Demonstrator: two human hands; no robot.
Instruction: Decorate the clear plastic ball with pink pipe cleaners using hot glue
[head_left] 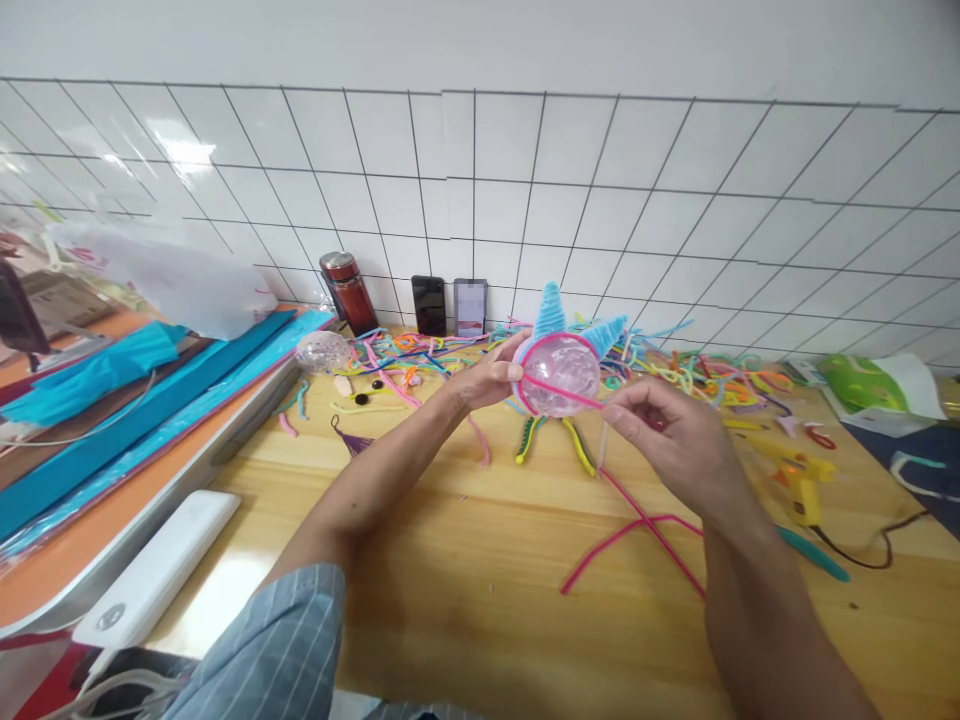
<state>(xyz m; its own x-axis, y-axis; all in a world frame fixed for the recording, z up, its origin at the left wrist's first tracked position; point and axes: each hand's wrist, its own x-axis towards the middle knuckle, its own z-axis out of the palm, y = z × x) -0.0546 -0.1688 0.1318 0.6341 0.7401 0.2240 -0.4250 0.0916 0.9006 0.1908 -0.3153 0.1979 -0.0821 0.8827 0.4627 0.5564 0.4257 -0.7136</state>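
Clear ball (571, 365), one: raised over the tabletop (450, 560), ringed by a pink fuzzy stem (559, 391). Left hand (491, 380): at the ball's left edge, closed on it, thumb pressed near the stem. Right hand (664, 430): right of the ball, thumb and fingers pinching the stem (straight across the ball's face). Light-blue cones (551, 312), two: above the ball. Yellow-and-green handles (580, 448), two: below the ball. Yellow glue gun (801, 485): right of the ball.

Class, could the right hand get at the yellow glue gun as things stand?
Probably yes: the yellow glue gun lies uncovered to the right of the right hand, which would first need to release its pink pipe cleaner.
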